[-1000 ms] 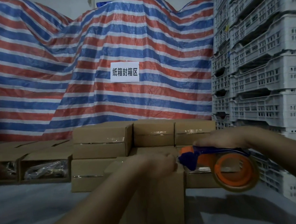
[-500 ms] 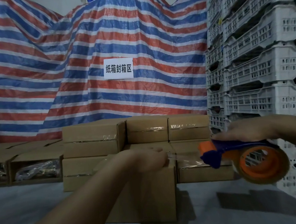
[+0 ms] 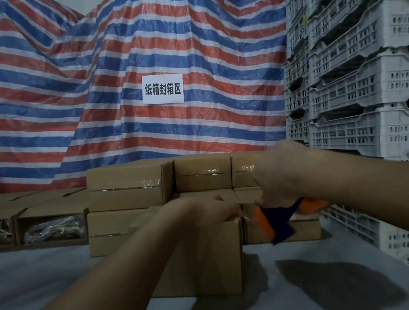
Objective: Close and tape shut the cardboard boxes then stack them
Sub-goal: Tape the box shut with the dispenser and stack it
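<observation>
A closed brown cardboard box (image 3: 208, 259) stands on the grey floor in front of me. My left hand (image 3: 204, 211) rests on its top right edge, fingers curled over the end of a clear tape strip. My right hand (image 3: 279, 172) grips an orange and blue tape dispenser (image 3: 279, 218), tilted nose-down just right of the box's top corner. Behind stands a stack of taped boxes (image 3: 131, 186) in two layers.
Open boxes (image 3: 52, 224) holding plastic-wrapped items sit at the left. White plastic crates (image 3: 367, 89) are piled high on the right. A striped red, blue and white tarp (image 3: 92, 90) with a white paper sign (image 3: 162, 89) covers the background.
My right hand swung the dispenser back from the far right toward the box corner and tipped it nose-down. The left hand stayed on the box top.
</observation>
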